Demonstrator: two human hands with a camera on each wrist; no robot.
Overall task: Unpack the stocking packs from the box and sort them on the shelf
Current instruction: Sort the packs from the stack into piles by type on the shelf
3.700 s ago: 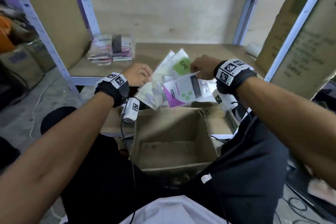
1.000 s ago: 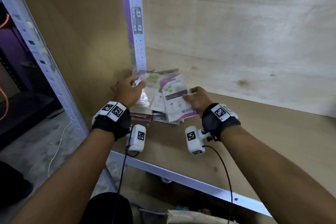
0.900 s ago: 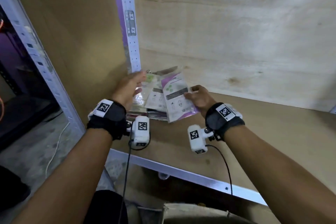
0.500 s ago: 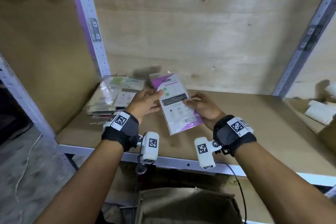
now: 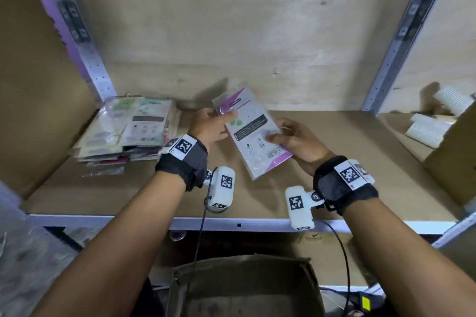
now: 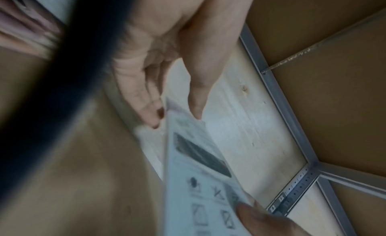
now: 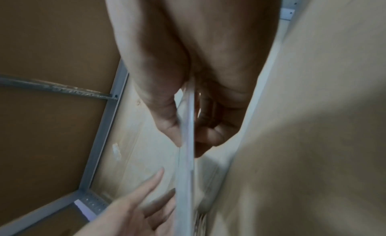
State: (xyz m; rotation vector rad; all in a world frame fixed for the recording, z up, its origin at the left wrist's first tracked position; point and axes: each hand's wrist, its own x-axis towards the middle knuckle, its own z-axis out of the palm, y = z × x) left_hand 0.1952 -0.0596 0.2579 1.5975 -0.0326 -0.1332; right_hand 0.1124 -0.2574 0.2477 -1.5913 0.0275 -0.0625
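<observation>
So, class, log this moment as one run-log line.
step: sorting | held: purple pack above shelf | left hand: pinching pack | right hand: pinching pack | pile: shelf's left end

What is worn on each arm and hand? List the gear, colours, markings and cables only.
Both forearms are bare, with no sleeves or gloves. The left hand has a black wrist strap bearing a white square-code tag; a small white camera with the same kind of black code hangs beneath it, trailing a thin black cable. The right hand has a matching strap, white camera and black cable.
</observation>
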